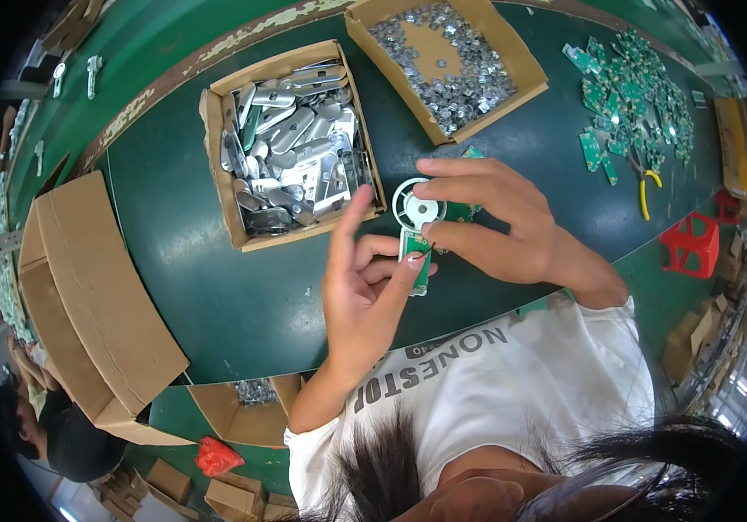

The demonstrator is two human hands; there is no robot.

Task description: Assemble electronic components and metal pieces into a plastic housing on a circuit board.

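A small white plastic housing (398, 211) has a round ring head and a narrow handle part, with a green circuit board (417, 271) lying in the handle. My left hand (358, 300) pinches the handle part between thumb and curled fingers, its index finger raised. A short dark wire shows by the left thumb tip. From the right, my right hand (517, 226) has thumb and fingertips on the ring head. More green board (472, 153) shows behind the right fingers, mostly hidden.
A cardboard box of silvery casings (291, 130) stands ahead on the left, beside a tray of small metal parts (460, 104). Loose green boards (626, 96) and yellow-handled pliers (646, 193) lie right. An open carton (99, 296) stands left; a red stool (692, 245) is beyond the table's right edge.
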